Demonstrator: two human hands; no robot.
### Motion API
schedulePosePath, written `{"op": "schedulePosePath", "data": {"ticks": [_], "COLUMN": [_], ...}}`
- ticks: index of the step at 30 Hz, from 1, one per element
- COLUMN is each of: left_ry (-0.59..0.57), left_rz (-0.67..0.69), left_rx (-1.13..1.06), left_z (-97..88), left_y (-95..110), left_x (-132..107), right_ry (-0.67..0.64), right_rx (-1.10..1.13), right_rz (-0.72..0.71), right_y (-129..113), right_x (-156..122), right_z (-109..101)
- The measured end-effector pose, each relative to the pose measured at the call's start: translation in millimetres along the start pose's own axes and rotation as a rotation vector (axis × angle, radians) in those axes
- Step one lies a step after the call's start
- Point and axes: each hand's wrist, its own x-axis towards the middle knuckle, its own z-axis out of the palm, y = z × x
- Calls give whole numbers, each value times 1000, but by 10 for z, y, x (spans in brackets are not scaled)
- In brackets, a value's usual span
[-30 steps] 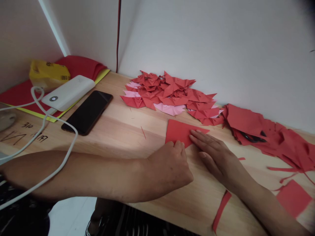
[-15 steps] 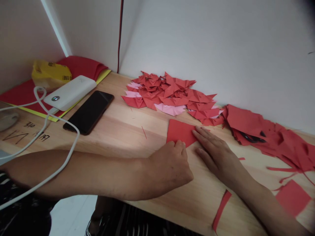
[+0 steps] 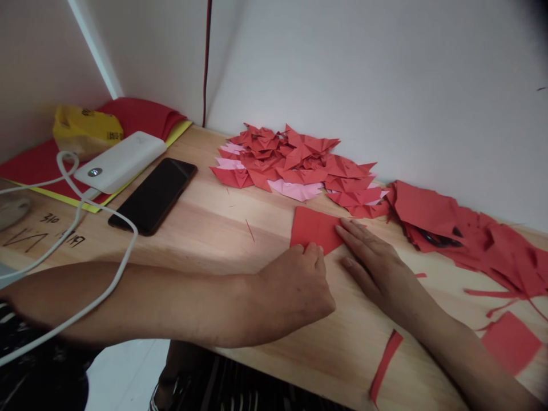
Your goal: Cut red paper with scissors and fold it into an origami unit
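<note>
A piece of red paper (image 3: 317, 229) lies on the wooden table in front of me, its near edge and right corner partly covered by my hands. My left hand (image 3: 297, 288) is closed, its curled fingers at the paper's near edge; the fingertips are hidden beneath the knuckles. Flat across the right corner of the sheet rests my right hand (image 3: 372, 260), fingers stretched out and thumb a little apart. Just beyond the sheet sits a pile of folded red and pink paper shapes (image 3: 299, 165).
Along the wall at right, red paper pieces (image 3: 483, 240) partly cover a dark object (image 3: 436, 238). A red square (image 3: 511, 342) and a paper strip (image 3: 385, 365) lie nearer. At left are a phone (image 3: 154, 197), a white power bank (image 3: 122, 162), its cable (image 3: 115, 274) and a yellow packet (image 3: 88, 128).
Both hands stay almost where they were on the red paper. The whole view has shifted very slightly; nothing else visibly differs.
</note>
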Motion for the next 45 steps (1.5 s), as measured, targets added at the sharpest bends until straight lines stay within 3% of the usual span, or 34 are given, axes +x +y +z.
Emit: {"op": "schedulePosePath", "data": {"ticks": [45], "left_ry": [52], "left_rz": [3], "left_rx": [20], "left_z": [0], "left_y": [-17], "left_x": [8], "right_ry": [8], "right_rx": [37], "right_rz": [4], "right_y": [11], "right_x": [-6], "right_z": [6]}}
